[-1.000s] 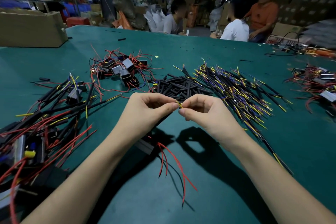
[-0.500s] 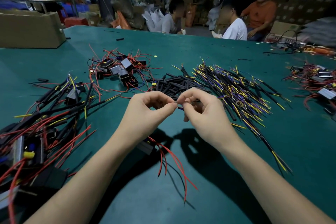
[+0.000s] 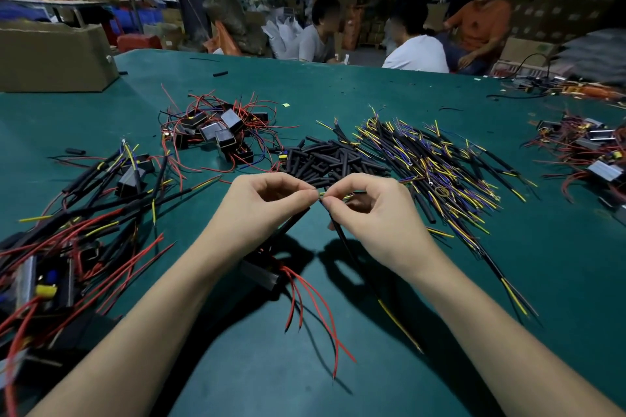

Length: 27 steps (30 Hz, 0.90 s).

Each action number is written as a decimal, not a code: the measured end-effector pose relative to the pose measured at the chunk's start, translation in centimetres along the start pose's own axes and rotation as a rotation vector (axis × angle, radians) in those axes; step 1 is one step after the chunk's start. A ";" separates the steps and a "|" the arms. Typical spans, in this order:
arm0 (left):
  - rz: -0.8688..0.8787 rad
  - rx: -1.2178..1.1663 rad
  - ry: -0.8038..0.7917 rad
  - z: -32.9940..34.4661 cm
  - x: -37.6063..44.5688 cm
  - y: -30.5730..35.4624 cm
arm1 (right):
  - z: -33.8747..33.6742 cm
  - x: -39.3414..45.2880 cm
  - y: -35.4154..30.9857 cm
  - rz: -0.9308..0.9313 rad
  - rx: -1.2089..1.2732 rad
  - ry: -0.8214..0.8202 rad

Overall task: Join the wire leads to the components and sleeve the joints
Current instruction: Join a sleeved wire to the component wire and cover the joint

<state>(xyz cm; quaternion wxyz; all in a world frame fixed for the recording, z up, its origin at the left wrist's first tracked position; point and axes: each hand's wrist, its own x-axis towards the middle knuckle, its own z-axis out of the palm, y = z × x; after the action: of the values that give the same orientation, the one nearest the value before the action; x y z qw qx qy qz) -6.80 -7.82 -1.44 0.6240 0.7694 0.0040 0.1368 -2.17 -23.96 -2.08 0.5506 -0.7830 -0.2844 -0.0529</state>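
— Wire leads [image 3: 321,195] met right between the two hands, above the counter [image 3: 338,382]. The left hand [image 3: 261,210] pinched one tip with thumb and forefinger, a narrow grip; the right hand [image 3: 369,213] pinched the other the same way, fingertip against fingertip.

— Which way did each piece run from the pinch?

— From the left grip a black sleeved stretch dropped down and left to the component [image 3: 262,272], which hung or rested under that wrist with its red wires [image 3: 318,311] trailing toward the body. From the right grip the black lead [image 3: 342,240] ran down and right, ending in a yellow tip [image 3: 399,325] near the right forearm. So the two long axes made a shallow V, apex at the joint.

— And the sleeving?

— Loose black sleeves [image 3: 332,161] lay just beyond the hands, a touch nearer the right one, I'd judge. Farther right was the pile of leads [image 3: 440,162]; farther left, more components [image 3: 216,132].
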 end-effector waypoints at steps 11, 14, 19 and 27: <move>-0.010 0.052 -0.175 -2.3 0.1 0.2 | 0.4 -0.2 0.5 -0.211 -0.111 0.063; 0.019 0.022 -0.152 -1.9 0.0 0.2 | 0.2 -0.2 0.5 -0.249 -0.105 0.024; 0.041 0.029 -0.138 -1.6 0.1 0.1 | -0.1 -0.1 0.5 -0.314 -0.167 -0.032; 0.090 0.082 -0.142 -1.2 0.1 0.2 | -0.1 -0.1 0.6 -0.324 -0.173 -0.018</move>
<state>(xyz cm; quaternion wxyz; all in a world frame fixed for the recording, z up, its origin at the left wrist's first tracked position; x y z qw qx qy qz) -7.01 -6.70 -1.03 0.5838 0.8015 -0.0695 0.1094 -1.94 -24.18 -2.59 0.4629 -0.7719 -0.4060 -0.1580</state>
